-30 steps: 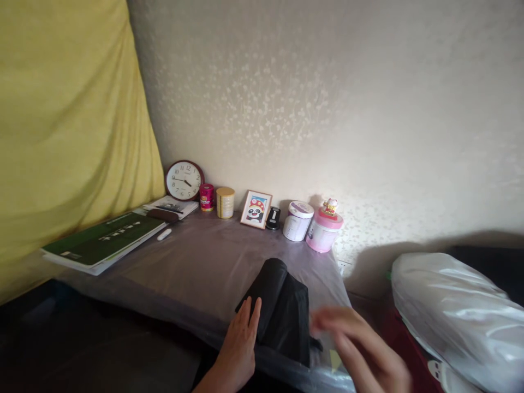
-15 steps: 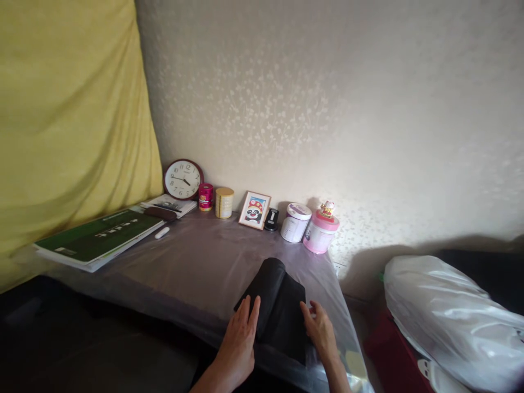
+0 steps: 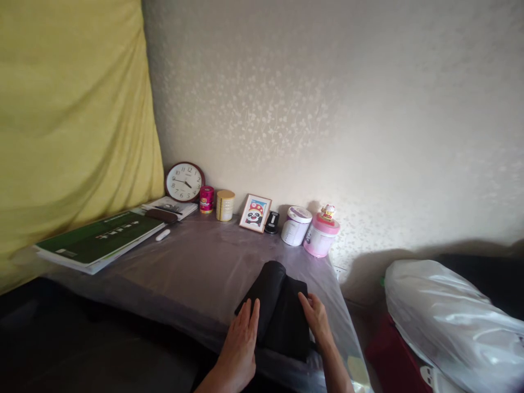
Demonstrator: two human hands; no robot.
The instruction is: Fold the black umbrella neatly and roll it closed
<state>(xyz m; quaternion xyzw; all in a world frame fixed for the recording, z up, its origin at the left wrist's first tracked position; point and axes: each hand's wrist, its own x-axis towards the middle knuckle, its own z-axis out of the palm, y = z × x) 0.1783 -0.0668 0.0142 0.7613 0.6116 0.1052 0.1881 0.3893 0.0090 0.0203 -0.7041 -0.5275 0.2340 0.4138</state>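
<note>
A folded black cloth [image 3: 286, 314] lies on the plastic-covered table near its front right corner, with a raised, rounded fold along its left part. My left hand [image 3: 242, 341] rests on that fold, its fingers stretched out and close together. At the cloth's right edge, my right hand [image 3: 317, 322] has that edge between thumb and fingers; part of the fingers is hidden behind it.
Along the wall stand a clock [image 3: 185, 182], a pink can [image 3: 207, 200], a yellow-lidded can [image 3: 225, 206], a picture frame [image 3: 255, 213], a black stapler-like object [image 3: 272, 222] and two tubs [image 3: 295, 226]. Green book [image 3: 102, 236] left; white plastic bag [image 3: 446, 311] beyond the right edge.
My right hand has moved slightly up and left and closed on the cloth's right edge. My left hand stays on the fold. The view has tilted up a little.
</note>
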